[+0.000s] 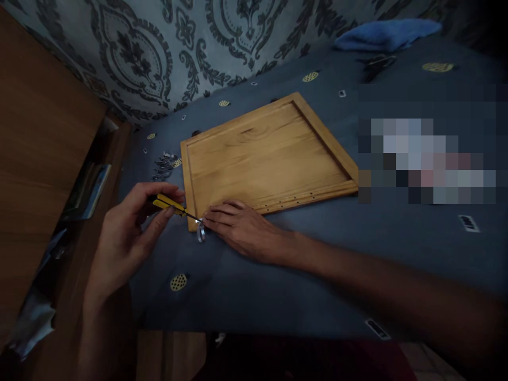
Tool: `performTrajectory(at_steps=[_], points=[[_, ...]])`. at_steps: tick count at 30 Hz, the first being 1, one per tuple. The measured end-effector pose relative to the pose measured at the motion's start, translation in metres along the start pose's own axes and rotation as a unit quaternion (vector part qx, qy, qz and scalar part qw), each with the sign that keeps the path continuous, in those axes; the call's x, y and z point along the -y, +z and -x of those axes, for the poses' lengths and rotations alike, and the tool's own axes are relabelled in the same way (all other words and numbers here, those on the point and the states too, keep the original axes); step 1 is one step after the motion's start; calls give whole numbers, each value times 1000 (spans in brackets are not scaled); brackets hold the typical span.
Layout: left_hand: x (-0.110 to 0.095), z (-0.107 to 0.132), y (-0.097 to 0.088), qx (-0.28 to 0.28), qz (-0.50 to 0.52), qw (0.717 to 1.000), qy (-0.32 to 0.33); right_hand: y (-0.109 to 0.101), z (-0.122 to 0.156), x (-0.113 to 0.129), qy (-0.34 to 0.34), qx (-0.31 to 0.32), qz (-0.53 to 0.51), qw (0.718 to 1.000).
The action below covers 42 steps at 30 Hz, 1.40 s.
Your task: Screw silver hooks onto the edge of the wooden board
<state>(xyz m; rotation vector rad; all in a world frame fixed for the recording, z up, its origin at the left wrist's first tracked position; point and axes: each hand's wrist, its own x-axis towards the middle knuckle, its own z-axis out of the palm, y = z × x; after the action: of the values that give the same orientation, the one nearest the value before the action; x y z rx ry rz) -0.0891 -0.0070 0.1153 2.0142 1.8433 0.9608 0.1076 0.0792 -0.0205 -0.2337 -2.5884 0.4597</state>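
A flat wooden board (270, 153) with a raised rim lies on a dark blue cloth. My left hand (127, 233) is closed around a yellow-handled screwdriver (169, 205), whose tip points at the board's near left corner. My right hand (238, 227) lies beside that corner, its fingertips pinched on a small metal ring (201, 232) at the board's edge. A row of small holes runs along the board's near rim.
A pile of small metal rings (163, 165) sits left of the board. A blue towel (387, 33) and dark scissors (377, 63) lie at the far right. A wooden cabinet (39, 159) stands at the left, with patterned wallpaper behind.
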Motion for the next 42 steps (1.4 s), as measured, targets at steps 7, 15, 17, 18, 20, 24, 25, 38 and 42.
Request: performTrajectory(at_steps=[7, 15, 17, 18, 20, 24, 25, 38, 42], points=[[1, 2, 7, -82, -80, 993, 39, -1, 1, -1, -3, 2, 0, 1000], [3, 4, 8, -108, -61, 992, 37, 0, 1, 0, 1, 4, 3, 1000], [2, 4, 8, -107, -55, 992, 32, 0, 1, 0, 2, 2, 2, 1000], [1, 5, 8, -110, -53, 992, 28, 0, 1, 0, 2, 1, 1, 1000], [-2, 8, 7, -127, -51, 991, 12, 0, 1, 0, 3, 3, 2, 1000], [-4, 15, 2, -159, -54, 986, -19, 1, 1, -1, -3, -3, 0, 1000], [-4, 16, 1, -163, -58, 985, -17, 1, 1, -1, -5, -6, -1, 1000], [3, 16, 8, -150, -26, 988, 22, -1, 1, 0, -5, -10, -1, 1000], [3, 16, 8, -139, -24, 990, 19, -1, 1, -1, -6, -8, 3, 1000]])
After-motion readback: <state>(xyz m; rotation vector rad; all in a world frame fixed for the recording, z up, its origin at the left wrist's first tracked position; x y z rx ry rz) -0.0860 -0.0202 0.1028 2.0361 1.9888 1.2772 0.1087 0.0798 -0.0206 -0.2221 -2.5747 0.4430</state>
